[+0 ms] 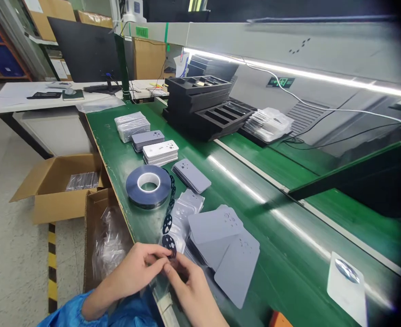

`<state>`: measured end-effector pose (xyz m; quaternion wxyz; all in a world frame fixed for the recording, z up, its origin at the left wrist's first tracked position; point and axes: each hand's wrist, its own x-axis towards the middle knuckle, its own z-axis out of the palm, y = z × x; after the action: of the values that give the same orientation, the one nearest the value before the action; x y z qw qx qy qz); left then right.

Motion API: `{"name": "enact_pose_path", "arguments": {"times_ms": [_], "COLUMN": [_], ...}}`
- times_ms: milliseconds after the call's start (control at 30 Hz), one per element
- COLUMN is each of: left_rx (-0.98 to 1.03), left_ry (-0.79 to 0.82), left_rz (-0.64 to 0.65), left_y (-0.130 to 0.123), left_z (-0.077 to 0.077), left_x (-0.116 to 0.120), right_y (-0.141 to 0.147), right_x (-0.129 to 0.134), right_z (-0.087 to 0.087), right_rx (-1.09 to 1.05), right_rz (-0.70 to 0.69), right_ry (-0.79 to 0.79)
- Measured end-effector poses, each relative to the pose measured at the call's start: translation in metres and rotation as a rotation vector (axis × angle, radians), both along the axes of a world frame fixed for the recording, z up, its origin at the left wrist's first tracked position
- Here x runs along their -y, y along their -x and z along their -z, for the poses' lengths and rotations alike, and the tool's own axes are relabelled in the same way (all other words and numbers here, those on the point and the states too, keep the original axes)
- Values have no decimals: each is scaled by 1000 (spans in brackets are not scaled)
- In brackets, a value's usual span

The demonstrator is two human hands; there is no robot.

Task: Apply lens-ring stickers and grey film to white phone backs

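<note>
Two hands at work near the roll of dark blue tape [134, 190]: with our left hand [128, 270] we pinch the near end of the black die-cut strip [167, 222], which trails from the roll's right edge toward us. Our right hand [195, 288] meets it there, fingertips curled in, grip hidden, cannot tell; fanned grey phone-back panels [212, 225] lie right of the roll, nearer us.
</note>
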<state>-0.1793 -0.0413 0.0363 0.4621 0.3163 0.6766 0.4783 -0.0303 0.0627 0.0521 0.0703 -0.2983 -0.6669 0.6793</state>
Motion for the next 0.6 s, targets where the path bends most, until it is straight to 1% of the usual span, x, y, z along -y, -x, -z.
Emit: {"name": "enact_pose_path", "arguments": {"times_ms": [100,133,200,300,400,500,600], "left_rx": [-300,-374,-457,-487,-503,-514,-501], "left_ry": [-75,-101,-151,-172,-115,-64,-24], "left_rz": [-65,-60,-5,85,80,127,173], "left_y": [2,4,7,10,15,29,46], "left_z": [-1,-2,-4,-5,1,14,23], "left_x": [-10,-12,-15,-16,-12,-9,-9], "right_y": [-2,-2,-4,-7,-8,-10,-12], "right_x": [-4,-5,-6,-4,0,4,7], "right_z": [0,1,1,-1,-1,9,24], "right_rx": [-47,-64,-103,-166,-274,-336,-301], "right_rz": [-9,-7,0,26,49,66,91], "right_ry": [61,80,108,123,172,190,176]}}
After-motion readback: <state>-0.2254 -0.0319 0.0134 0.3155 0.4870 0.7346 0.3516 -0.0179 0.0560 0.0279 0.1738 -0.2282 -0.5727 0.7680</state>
